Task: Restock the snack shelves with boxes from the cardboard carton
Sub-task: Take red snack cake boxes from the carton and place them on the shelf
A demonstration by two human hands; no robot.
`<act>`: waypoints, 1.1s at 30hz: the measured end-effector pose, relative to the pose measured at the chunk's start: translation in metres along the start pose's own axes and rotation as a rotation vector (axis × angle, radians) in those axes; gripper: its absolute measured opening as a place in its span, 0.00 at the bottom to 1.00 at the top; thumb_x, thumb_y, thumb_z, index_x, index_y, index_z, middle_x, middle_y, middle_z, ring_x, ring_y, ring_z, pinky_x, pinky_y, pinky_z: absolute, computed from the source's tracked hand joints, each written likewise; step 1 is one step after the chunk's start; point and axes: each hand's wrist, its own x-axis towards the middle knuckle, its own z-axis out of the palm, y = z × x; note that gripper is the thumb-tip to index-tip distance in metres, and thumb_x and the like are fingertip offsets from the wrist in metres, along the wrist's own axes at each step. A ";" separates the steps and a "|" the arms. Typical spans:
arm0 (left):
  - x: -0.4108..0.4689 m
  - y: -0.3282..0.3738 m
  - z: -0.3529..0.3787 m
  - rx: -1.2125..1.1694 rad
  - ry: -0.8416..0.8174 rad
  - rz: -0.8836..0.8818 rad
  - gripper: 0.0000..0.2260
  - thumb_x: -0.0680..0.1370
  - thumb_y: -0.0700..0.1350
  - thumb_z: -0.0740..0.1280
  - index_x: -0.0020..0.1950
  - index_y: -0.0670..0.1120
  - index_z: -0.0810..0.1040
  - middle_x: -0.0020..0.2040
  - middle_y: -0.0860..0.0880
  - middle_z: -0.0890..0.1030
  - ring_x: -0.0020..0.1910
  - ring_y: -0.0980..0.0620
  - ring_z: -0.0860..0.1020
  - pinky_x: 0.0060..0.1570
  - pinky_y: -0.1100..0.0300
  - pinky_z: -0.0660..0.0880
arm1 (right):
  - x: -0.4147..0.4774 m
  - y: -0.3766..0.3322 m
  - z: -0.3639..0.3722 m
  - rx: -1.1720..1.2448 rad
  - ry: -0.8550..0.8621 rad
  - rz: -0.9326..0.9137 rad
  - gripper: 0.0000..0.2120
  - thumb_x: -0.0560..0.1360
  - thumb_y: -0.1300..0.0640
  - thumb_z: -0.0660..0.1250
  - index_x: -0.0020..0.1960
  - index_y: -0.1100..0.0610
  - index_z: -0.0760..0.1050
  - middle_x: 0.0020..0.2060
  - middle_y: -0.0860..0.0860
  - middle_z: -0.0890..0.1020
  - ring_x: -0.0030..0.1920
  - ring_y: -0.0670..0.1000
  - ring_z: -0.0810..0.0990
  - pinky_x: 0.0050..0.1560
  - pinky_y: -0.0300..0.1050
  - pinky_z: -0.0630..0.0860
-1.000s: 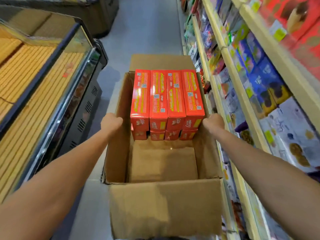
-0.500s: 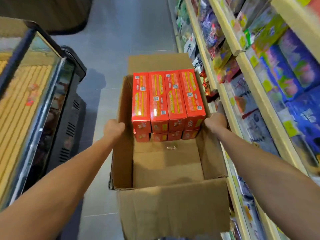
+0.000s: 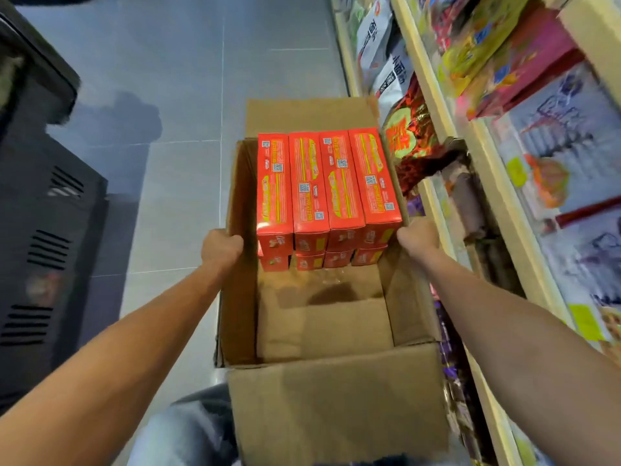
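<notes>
An open cardboard carton fills the middle of the view, its flaps folded out. Several red snack boxes are stacked in two layers in its far half; the near half shows bare cardboard floor. My left hand is closed over the carton's left wall rim. My right hand grips the right wall rim, close to the shelf edge. The snack shelves run along the right side, packed with coloured packets and boxes.
A black freezer cabinet with vent slots stands on the left. Grey floor tiles stretch ahead between cabinet and shelves. My leg in light trousers shows below the carton's near flap.
The carton has moved down toward the floor with both hands still on its walls, and my view has tilted down, so the freezer's glass top has left the frame.
</notes>
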 end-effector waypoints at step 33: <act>0.053 -0.048 0.175 0.065 -0.608 -0.111 0.22 0.79 0.39 0.60 0.73 0.43 0.62 0.68 0.36 0.70 0.67 0.40 0.71 0.65 0.50 0.69 | 0.087 0.135 0.184 0.053 -0.098 0.060 0.15 0.76 0.66 0.61 0.62 0.63 0.77 0.60 0.60 0.79 0.60 0.60 0.76 0.55 0.44 0.72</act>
